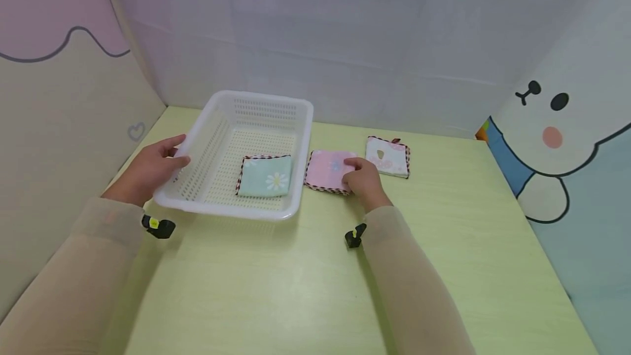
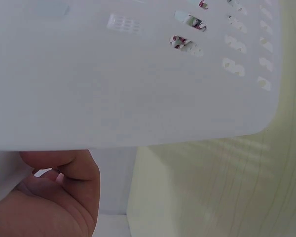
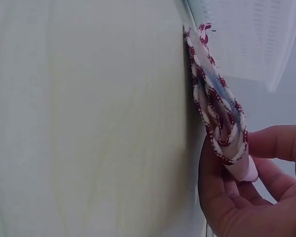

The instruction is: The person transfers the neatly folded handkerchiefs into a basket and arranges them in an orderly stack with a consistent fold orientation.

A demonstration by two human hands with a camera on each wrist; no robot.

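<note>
Right grip (image 1: 366,181) is closed, the right edge of a folded pink cloth (image 1: 322,169) being pinched between thumb and fingers; the cloth is held at the worktop (image 1: 296,289), just beside a white plastic basket (image 1: 236,210). By the left grip (image 1: 151,170), the basket's left rim is grasped, with fingers curled round it. Inside the basket, a folded green cloth (image 1: 263,175) is laid near the right wall. A white cloth (image 1: 393,156) is placed beyond the right grip.

Creased pale wall sheeting (image 1: 325,32) backs a light yellow-green table (image 1: 276,289).
</note>
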